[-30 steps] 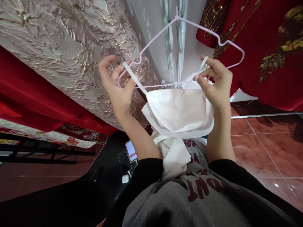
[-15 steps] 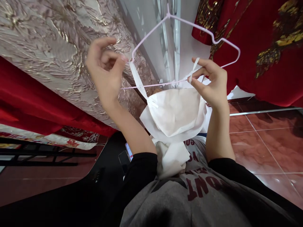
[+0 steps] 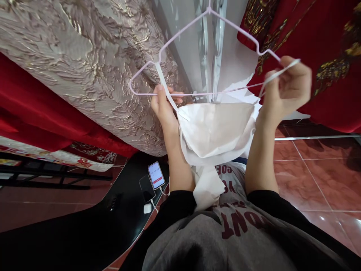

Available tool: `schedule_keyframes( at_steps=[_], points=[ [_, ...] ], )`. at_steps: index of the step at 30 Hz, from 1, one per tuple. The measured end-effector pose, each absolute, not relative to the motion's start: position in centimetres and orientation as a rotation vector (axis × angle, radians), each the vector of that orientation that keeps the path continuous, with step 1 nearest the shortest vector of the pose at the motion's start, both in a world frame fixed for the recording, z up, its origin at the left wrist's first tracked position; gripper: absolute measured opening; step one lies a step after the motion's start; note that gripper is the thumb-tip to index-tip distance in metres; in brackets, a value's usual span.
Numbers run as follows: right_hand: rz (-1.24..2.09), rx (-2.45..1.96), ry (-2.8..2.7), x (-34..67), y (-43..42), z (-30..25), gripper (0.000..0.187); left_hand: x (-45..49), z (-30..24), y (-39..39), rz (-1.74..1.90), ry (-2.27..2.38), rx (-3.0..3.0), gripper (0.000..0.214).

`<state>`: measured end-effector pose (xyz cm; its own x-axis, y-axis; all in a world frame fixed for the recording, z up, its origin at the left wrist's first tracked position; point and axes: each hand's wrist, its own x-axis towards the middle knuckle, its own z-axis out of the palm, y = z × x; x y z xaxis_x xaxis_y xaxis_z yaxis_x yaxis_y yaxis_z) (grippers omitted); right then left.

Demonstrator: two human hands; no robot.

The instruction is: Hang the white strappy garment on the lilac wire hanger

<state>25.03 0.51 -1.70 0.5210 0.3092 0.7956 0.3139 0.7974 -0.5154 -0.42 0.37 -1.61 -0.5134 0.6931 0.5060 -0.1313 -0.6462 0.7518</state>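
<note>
A pale pink wire hanger (image 3: pixel 180 35) hangs in front of me. A white strappy garment (image 3: pixel 217 128) droops below its bottom bar. Its left strap (image 3: pixel 163 81) is looped over the hanger's left shoulder. My left hand (image 3: pixel 163 107) grips the garment's upper left corner, just under that strap. My right hand (image 3: pixel 287 88) is raised at the hanger's right end, pinching the right strap (image 3: pixel 278 73) and stretching it over the hanger's tip.
Gold brocade fabric (image 3: pixel 79 60) hangs at left over red cloth (image 3: pixel 34 113). Red embroidered garments (image 3: pixel 324 56) hang at right. Two phones (image 3: pixel 152 180) and a white charger (image 3: pixel 147 208) lie on a black surface below. Red tiled floor (image 3: pixel 310 169) at right.
My left hand let go of the left strap, now on the hanger, and dropped to the garment's corner. My right hand moved up and right, pulling the right strap toward the hanger's end.
</note>
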Motion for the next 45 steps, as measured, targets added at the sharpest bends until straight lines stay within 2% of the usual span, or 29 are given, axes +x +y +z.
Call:
schedule_keyframes(
  at_steps=[4, 9, 12, 15, 17, 19, 22, 26, 29, 33, 37, 40, 42, 45],
  points=[
    [0.097, -0.743, -0.891, 28.9, 2.4, -2.0, 0.028, -1.4, -1.6, 0.3, 2.166, 0.876, 1.171, 0.04],
    [0.323, -0.924, -1.306, 30.4, 1.1, 2.3, 0.017, -1.4, -1.3, 0.4, 2.09, 0.812, 1.134, 0.042],
    [0.264, -0.947, -1.509, 29.0, -0.3, 5.9, 0.01, -1.5, -1.3, 0.3, 2.093, 0.768, 1.125, 0.037],
    [0.05, -0.834, -1.51, 27.0, -1.3, 7.9, 0.025, -1.6, -1.3, 0.3, 2.063, 0.858, 1.108, 0.035],
    [-0.047, -0.647, -1.381, 25.5, -1.7, 7.6, 0.031, -1.5, -1.4, 0.4, 2.031, 0.892, 1.105, 0.035],
    [0.03, -0.522, -1.327, 24.0, -1.9, 6.1, 0.027, -1.6, -1.5, 0.5, 2.013, 0.867, 1.114, 0.037],
    [0.324, -0.658, -1.688, 22.1, -2.1, 3.0, 0.015, -2.2, -1.7, 0.0, 1.962, 0.796, 1.18, 0.04],
    [0.339, -0.892, -1.996, 21.0, -2.2, 0.9, 0.021, -4.5, -1.5, -1.3, 1.842, 0.901, 1.259, 0.038],
    [0.329, -0.903, -1.917, 21.2, -2.5, 1.3, 0.019, -5.9, -0.8, -2.1, 2.009, 1.093, 1.201, 0.034],
    [0.425, -0.847, -1.907, 21.6, -2.9, 2.1, 0.016, -5.7, 0.1, -2.6, 2.384, 1.156, 1.152, 0.043],
    [0.331, -0.92, -1.857, 22.0, -3.0, 1.9, 0.012, -4.7, 0.5, -3.1, 2.469, 1.102, 1.232, 0.042],
    [0.251, -0.957, -1.826, 22.1, -3.2, 1.8, 0.011, -4.7, 0.9, -3.8, 2.351, 1.135, 1.311, 0.02],
    [0.23, -0.963, -1.841, 21.9, -3.4, 1.8, 0.009, -4.7, 1.2, -4.3, 2.145, 1.189, 1.381, 0.008],
    [0.217, -0.969, -1.851, 21.7, -3.5, 1.7, 0.006, -4.2, 1.5, -5.1, 1.936, 1.142, 1.444, 0.028]
  ],
)
